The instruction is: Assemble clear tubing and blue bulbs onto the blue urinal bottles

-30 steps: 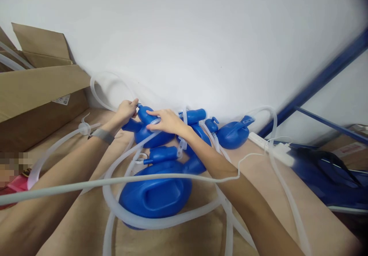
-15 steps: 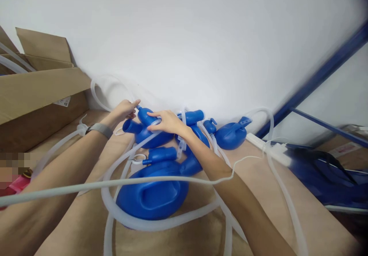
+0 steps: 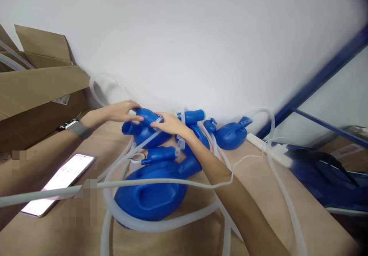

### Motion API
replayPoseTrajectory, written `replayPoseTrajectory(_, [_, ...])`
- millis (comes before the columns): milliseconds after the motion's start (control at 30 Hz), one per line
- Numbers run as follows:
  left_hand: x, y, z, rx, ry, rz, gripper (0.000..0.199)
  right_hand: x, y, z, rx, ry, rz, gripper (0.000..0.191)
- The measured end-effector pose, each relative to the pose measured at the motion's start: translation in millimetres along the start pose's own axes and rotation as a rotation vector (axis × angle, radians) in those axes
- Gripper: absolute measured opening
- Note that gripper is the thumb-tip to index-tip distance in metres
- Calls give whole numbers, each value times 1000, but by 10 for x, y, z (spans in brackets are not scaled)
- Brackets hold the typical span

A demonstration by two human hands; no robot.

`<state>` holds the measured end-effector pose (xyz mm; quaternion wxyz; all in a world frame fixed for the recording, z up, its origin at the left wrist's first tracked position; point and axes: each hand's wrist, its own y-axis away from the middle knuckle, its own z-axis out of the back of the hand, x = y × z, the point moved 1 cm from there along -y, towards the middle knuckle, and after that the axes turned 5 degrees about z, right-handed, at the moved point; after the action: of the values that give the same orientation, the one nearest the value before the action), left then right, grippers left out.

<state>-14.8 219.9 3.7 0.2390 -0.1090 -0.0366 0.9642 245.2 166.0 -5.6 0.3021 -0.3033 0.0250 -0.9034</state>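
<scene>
Between my two hands lies a rounded blue plastic urinal funnel [image 3: 147, 116], resting on a blue urinal bottle [image 3: 139, 135] whose short open neck points left. My left hand [image 3: 125, 111] has its fingers and thumb closed about the funnel's left end. At the other end, my right hand [image 3: 169, 123] grips the funnel near its pale rim, beside a clear tube. Nearer to me, a second blue bottle [image 3: 152, 194] lies on its side with a similar blue funnel [image 3: 161, 154] on top. More blue parts are just right of my right hand.
An open cardboard box [image 3: 43, 79] stands at left. A lit phone [image 3: 61, 183] lies under my left forearm. A pale cable [image 3: 126, 184] crosses the foreground, and a ribbed hose [image 3: 166, 224] loops around the near bottle. At right are another bottle [image 3: 231, 136] and a power strip [image 3: 255, 142].
My left hand has shifted from the funnel's narrow tip onto its body, and its forearm has swung up, uncovering the phone. A bag-like red object at lower left is gone from view.
</scene>
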Motion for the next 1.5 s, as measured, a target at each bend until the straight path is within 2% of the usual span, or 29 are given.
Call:
replayPoseTrajectory(100, [60,13,4,19,-44,-3,82,1,36,-16,26,-19,-13,70])
replayPoseTrajectory(233, [19,0,13,80,-57,7,67,23,70,-39,18,19,6,71])
replayPoseTrajectory(400, [-63,-54,70,181,-76,133,60,31,66,-40,-44,9,74,60])
replayPoseTrajectory(633, [-77,-176,146,291,-58,200,56,18,78,-30,-45,-18,118,63])
replayPoseTrajectory(800, [-135,-129,201,233,-81,137,65,-20,47,20,-3,-45,91,64])
replayPoseTrajectory(967, [-152,70,115,0,-225,-110,92,-50,30,49,29,-79,68,64])
replayPoseTrajectory(1033, [-148,154,35,-48,-207,-110,101,-57,33,46,38,-85,57,65])
replayPoseTrajectory(1200, [-157,223,-69,-6,-87,-62,99,-55,36,32,36,-76,53,66])
replayPoseTrajectory(1400, [-141,119,7,145,-72,-51,93,-65,72,6,-30,-85,117,55])
replayPoseTrajectory(1500, [-142,86,31,143,-103,-46,97,-78,103,-6,-47,-109,141,53])
